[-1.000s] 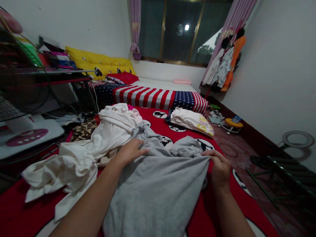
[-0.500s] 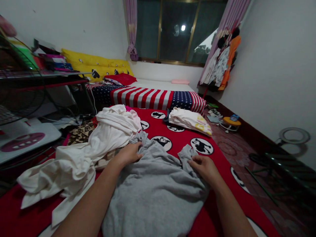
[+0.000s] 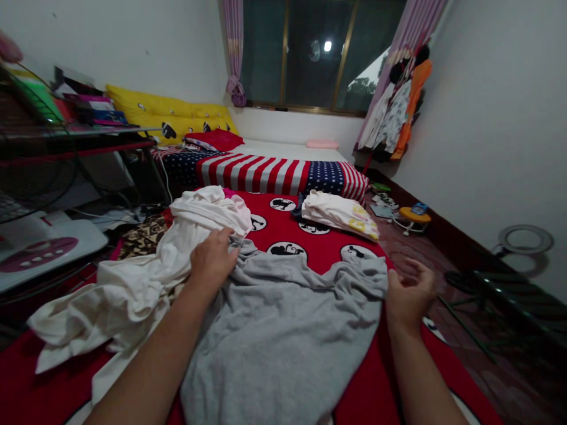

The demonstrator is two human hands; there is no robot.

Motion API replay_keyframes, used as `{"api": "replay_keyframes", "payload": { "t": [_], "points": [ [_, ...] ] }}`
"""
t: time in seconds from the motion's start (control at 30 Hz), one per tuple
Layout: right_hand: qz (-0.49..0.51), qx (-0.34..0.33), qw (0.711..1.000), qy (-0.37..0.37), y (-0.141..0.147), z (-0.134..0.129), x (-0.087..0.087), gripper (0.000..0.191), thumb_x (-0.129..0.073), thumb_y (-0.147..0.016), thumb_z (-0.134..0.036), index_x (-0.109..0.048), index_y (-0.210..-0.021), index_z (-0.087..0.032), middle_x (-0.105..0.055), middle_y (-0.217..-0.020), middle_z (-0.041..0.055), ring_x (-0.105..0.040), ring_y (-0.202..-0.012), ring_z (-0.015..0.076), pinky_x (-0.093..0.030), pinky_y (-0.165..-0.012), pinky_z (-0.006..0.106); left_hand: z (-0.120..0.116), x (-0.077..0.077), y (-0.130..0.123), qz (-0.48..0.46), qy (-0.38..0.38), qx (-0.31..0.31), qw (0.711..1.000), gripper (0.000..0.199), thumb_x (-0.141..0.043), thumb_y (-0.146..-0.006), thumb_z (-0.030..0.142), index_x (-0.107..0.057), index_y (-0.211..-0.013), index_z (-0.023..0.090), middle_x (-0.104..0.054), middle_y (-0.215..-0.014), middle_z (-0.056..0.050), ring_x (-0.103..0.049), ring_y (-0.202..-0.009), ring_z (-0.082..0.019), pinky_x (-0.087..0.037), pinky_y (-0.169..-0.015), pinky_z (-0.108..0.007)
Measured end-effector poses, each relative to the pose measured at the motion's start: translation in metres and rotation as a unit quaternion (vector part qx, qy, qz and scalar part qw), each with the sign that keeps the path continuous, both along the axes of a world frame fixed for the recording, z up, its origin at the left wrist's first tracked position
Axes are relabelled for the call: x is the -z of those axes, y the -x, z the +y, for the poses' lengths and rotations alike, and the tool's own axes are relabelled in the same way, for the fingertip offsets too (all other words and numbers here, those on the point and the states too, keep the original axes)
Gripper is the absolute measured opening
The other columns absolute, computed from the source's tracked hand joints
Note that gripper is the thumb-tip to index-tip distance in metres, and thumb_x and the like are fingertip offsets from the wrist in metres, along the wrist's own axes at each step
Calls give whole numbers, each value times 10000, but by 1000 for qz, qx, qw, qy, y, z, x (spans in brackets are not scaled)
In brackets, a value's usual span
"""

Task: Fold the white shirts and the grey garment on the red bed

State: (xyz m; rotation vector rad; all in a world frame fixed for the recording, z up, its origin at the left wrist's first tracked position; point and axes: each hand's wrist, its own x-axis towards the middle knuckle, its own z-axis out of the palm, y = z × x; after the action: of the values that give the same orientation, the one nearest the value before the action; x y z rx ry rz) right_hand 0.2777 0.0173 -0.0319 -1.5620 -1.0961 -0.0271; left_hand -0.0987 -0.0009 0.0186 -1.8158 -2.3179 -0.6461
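A grey shirt (image 3: 283, 330) lies spread in front of me on the red bed cover, its upper edge wrinkled and dipping in the middle. My left hand (image 3: 214, 260) is at its upper left corner, the bunched cloth between thumb and fingers. Beside the upper right corner is my right hand (image 3: 411, 295), fingers curled but apart from the thumb, no cloth visible in them. Left of the shirt, a crumpled white garment (image 3: 137, 289) lies in a long heap, partly behind my left arm. A folded white and yellow garment (image 3: 339, 215) rests farther back on the right.
The red cover (image 3: 283, 221) has round black-and-white prints. Beyond stands another bed with a striped, starred cover (image 3: 252, 174). A cluttered desk (image 3: 80, 133) and white appliance (image 3: 48, 245) are on the left. On the right are a dark slatted stool (image 3: 518, 295) and yellow stool (image 3: 414, 215).
Both hands have moved apart, left hand leftward and right hand rightward. The shirt's upper edge is now stretched wider and flatter, and the right hand has let go of its corner.
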Motion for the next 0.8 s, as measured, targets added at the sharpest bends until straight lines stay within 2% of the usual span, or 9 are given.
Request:
{"api": "replay_keyframes", "payload": {
  "t": [0.07, 0.13, 0.27, 0.37, 0.47, 0.53, 0.6, 0.7, 0.8],
  "points": [
    [-50, -59, 996, 36, 10, -1, 0, 419, -530, -753, -301, -583, -1144, -160, -630, -1096, 110, -526, -622, 145, -446, -670, 310, 6, 13, -18, -35, -59, 94, 993, 456, -482, -841, 267, -514, -1291, 200, -589, -1264, -116, -584, -1121, -259, -448, -942, -346],
    [-98, -116, 983, 105, 17, 0, 2, 506, -560, -739, -341, -562, -1213, -164, -646, -1098, 116, -575, -697, 182, -457, -703, 330, 13, 29, -32, -70, -45, 171, 982, 531, -447, -850, 201, -425, -1378, 150, -522, -1356, -132, -508, -1232, -222, -385, -1028, -313],
    [-200, -126, 938, 253, 19, 1, 7, 724, -625, -694, -364, -457, -1374, -179, -681, -1018, 136, -628, -878, 280, -451, -689, 354, 16, 46, -36, -84, 86, 173, 978, 703, -561, -771, 221, -345, -1430, 106, -571, -1275, -181, -559, -1157, -274, -439, -939, -358],
    [-241, -112, 910, 318, 13, -3, 5, 452, -613, -709, -376, -664, -1142, -258, -712, -874, 104, -646, -760, 275, -414, -592, 326, 12, 38, -20, -97, 159, 194, 963, 469, -630, -680, 243, -637, -1145, 175, -695, -1005, -99, -638, -947, -258, -470, -796, -311],
    [-179, -138, 933, 279, 7, -6, -2, 252, -611, -688, -388, -730, -856, -243, -692, -716, 59, -629, -662, 229, -396, -540, 286, 7, 22, -3, -213, 188, 219, 933, 154, -613, -663, 301, -672, -731, 176, -627, -613, -8, -610, -632, -176, -431, -573, -237],
    [-49, -173, 958, 222, 6, -6, -10, 295, -618, -670, -431, -704, -836, -203, -638, -603, 16, -579, -530, 176, -379, -471, 254, 7, 10, 2, -366, 142, 162, 905, 219, -596, -672, 363, -633, -742, 159, -519, -492, 39, -520, -464, -128, -370, -457, -210],
    [95, -200, 959, 175, 11, 0, -21, 371, -644, -635, -461, -668, -864, -170, -591, -547, -17, -503, -408, 127, -352, -397, 228, 12, -2, 1, -516, 52, 106, 849, 288, -629, -638, 375, -608, -815, 149, -541, -541, 49, -510, -439, -107, -390, -436, -201],
    [189, -229, 942, 159, 27, 22, -44, 392, -698, -568, -418, -631, -852, -157, -568, -521, -33, -469, -348, 103, -348, -347, 207, 34, -20, -7, -618, -84, 132, 770, 327, -700, -577, 332, -603, -821, 138, -643, -752, 2, -612, -613, -127, -517, -581, -245],
    [199, -265, 933, 143, 46, 58, -65, 394, -700, -554, -363, -622, -880, -156, -603, -576, -10, -535, -420, 127, -417, -380, 220, 69, -30, -12, -568, -175, 169, 786, 305, -680, -628, 326, -621, -850, 126, -660, -845, -38, -635, -763, -164, -542, -736, -302]
  ]
}}
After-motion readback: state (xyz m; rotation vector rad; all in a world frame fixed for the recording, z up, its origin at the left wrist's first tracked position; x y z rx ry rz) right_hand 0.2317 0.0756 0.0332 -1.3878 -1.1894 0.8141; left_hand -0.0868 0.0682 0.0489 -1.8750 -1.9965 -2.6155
